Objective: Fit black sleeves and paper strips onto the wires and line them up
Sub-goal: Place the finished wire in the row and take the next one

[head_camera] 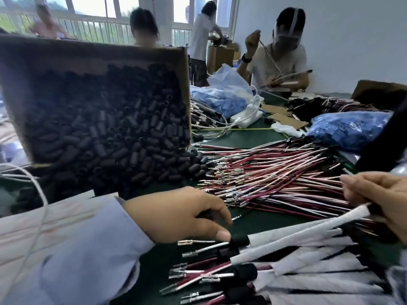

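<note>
The wrapped wire [308, 225] lies on top of the finished row [308, 282] at the near table [253, 137] edge, its black sleeve [240, 239] touching the left thumb. The right hand [378, 199] pinches its far end. The left hand [182, 214] appears curled round a spare wire [236, 217]. Seat the sleeve against the paper — terminals level with the neighbours — before letting go.

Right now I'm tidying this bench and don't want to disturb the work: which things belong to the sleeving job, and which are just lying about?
Job: black sleeves in their cardboard box; loose wires; paper-wrapped wires, one pinched by the right hand.
Lying about: blue bags; white power strip; cardboard scraps.
</note>
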{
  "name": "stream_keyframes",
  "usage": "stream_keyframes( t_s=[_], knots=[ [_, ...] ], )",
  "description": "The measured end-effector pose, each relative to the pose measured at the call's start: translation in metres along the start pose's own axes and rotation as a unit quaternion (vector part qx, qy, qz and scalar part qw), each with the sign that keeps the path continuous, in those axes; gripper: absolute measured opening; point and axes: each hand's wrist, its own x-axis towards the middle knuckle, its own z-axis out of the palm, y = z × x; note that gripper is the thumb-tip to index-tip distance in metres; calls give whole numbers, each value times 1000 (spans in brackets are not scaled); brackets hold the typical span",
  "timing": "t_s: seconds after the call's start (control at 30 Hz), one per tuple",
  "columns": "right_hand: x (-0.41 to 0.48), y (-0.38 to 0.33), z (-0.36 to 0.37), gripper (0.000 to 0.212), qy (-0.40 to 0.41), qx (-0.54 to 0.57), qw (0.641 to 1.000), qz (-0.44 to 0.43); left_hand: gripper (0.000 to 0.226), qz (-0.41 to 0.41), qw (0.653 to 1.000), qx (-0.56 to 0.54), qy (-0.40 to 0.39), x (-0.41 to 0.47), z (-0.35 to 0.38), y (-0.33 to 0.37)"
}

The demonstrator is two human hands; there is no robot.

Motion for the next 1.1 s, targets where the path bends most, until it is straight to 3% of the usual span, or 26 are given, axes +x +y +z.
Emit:
stream_keyframes(
  t_s=[0.23, 0.37, 0.47, 0.53, 0.6, 0.63, 0.67, 0.7, 0.73, 0.8, 0.9, 1.03, 1.1],
  knots=[
    [10, -3, 18, 29, 173, 156, 971, 54, 29, 17, 997, 8, -71, 5, 18, 2],
    [11, 3, 0, 32, 280, 154, 946, 52, 30, 7, 997, 2, -81, -6, 6, 1],
    [5, 9, -2, 26, 248, -90, 962, 66, 32, 14, 997, -40, -62, -17, -8, 1],
    [-6, -4, 19, 34, 263, -279, 923, 39, 36, 20, 994, -94, -48, -20, -13, 2],
    [-8, -21, 54, 36, 227, -348, 910, -2, 36, 21, 988, -145, -42, -20, -14, 4],
    [-25, -23, 62, 44, 148, -362, 920, 30, 35, 21, 985, -165, -39, -19, -14, 4],
    [-32, -13, 68, 51, 118, -343, 931, 35, 33, 19, 982, -185, -37, -19, -14, 4],
    [-34, -14, 78, 51, 103, -338, 935, -28, 33, 19, 978, -205, -35, -19, -14, 2],
    [-35, -16, 94, 47, 33, -330, 938, -97, 33, 18, 974, -223, -33, -20, -16, 0],
    [-48, -36, 132, 31, -128, -317, 903, -262, 37, 7, 967, -255, -18, -23, -17, -3],
    [-49, -70, 147, 23, -149, -279, 884, -345, 39, -24, 931, -362, 49, -20, -20, -7],
    [-31, -78, 141, 25, -79, -298, 863, -399, 37, -51, 813, -558, 157, -15, -35, -21],
    [-28, -76, 141, 29, -70, -306, 867, -386, 32, -67, 782, -600, 156, -16, -37, -26]
  ],
)
